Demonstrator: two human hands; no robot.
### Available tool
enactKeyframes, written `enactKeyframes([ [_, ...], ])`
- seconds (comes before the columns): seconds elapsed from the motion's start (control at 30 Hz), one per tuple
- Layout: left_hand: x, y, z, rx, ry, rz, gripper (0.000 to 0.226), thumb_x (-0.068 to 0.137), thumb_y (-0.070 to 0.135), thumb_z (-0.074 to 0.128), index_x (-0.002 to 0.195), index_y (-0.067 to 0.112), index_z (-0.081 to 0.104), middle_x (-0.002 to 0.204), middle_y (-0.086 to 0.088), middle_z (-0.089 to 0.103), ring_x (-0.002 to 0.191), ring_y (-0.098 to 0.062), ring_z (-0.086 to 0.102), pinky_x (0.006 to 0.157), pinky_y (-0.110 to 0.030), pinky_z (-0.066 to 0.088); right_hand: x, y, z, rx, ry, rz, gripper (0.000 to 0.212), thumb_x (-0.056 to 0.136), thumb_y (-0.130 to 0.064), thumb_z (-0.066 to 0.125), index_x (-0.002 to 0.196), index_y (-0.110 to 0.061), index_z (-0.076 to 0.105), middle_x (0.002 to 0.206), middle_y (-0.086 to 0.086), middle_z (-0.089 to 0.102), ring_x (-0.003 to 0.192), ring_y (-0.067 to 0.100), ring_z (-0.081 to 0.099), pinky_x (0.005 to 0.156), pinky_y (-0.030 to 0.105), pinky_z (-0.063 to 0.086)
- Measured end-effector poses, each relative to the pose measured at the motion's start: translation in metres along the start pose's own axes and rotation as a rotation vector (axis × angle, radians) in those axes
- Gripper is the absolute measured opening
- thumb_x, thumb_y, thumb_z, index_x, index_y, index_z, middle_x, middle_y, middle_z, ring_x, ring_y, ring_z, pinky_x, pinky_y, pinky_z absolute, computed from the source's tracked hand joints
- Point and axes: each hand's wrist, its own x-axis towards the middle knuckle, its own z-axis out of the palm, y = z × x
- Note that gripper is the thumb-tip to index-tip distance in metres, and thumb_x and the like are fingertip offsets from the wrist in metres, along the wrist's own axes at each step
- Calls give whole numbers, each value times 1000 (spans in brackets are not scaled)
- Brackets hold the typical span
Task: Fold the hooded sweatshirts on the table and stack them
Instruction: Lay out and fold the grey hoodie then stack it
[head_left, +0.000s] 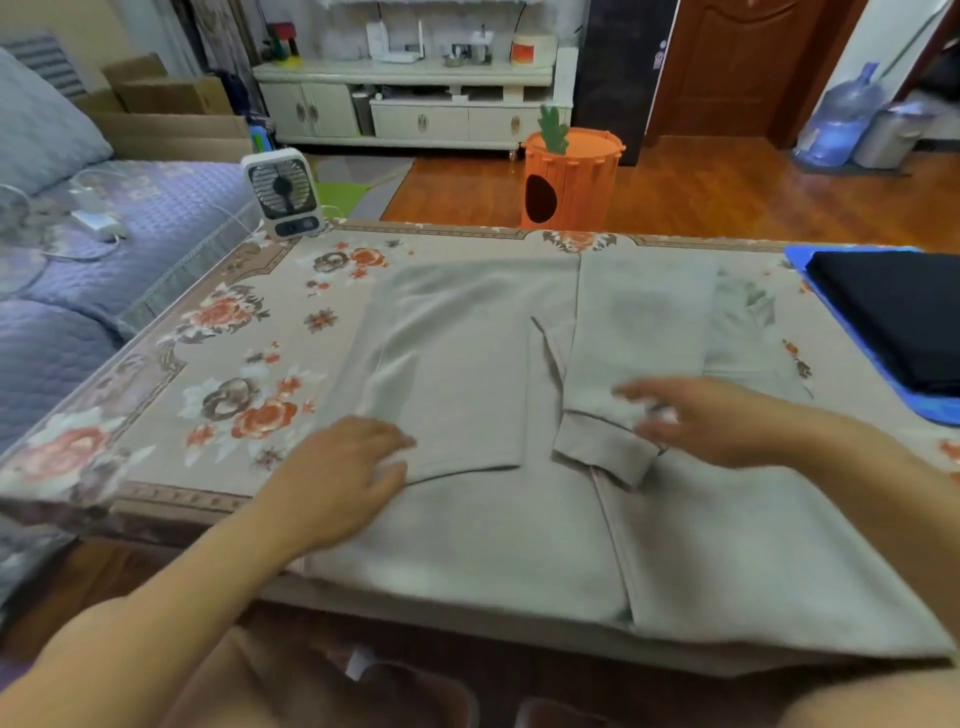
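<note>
A beige hooded sweatshirt (467, 519) lies flat on the table, its hem hanging over the near edge. Both sleeves are folded inward over the body; the right sleeve's ribbed cuff (602, 452) lies near the middle. My left hand (337, 478) rests on the folded left side near its lower edge, fingers loosely bent. My right hand (711, 421) hovers blurred just right of the cuff, fingers extended; whether it touches the cloth is unclear. A folded black garment (893, 317) lies on a blue mat (935, 410) at the far right.
The table carries a floral cloth (218, 364). A small white fan (283, 192) stands at its far left corner. A purple sofa (78, 270) is to the left. An orange carrot-shaped bin (571, 182) stands on the floor beyond the table.
</note>
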Motion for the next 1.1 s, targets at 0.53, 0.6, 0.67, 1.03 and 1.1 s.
enactKeyframes([
  [0.53,300,-151,-13,-96,59,-486,49,107,33,37,153,17,38,155,-16,41,139,-40,40,116,-51,34,263,-2,18,-284,261,82,62,102,-56,14,157,-30,19,167,1,14,153,29,10,124,47,8],
  [0.6,336,-159,-15,-62,62,-369,47,108,30,39,153,15,41,156,-16,41,141,-37,39,117,-47,32,269,5,31,-280,263,97,61,100,-59,14,155,-34,24,166,-4,19,152,24,16,123,43,13],
  [0.67,367,-166,-15,8,22,-275,44,107,34,41,143,12,52,149,-20,48,137,-37,43,112,-44,34,277,10,39,-272,285,116,57,102,-55,19,155,-36,26,165,-7,20,152,21,17,122,41,13],
  [1.03,404,-120,1,268,213,-326,70,94,12,46,157,24,19,164,-17,16,152,-41,10,121,-64,3,276,9,39,-269,281,136,64,96,-57,9,156,-38,23,166,-12,16,152,15,13,123,38,12],
  [1.1,381,-75,7,239,210,-160,60,103,35,37,159,33,15,170,-8,1,155,-37,-5,120,-64,-6,277,9,39,-264,283,135,66,94,-57,9,156,-38,23,166,-12,17,152,17,14,122,39,13],
])
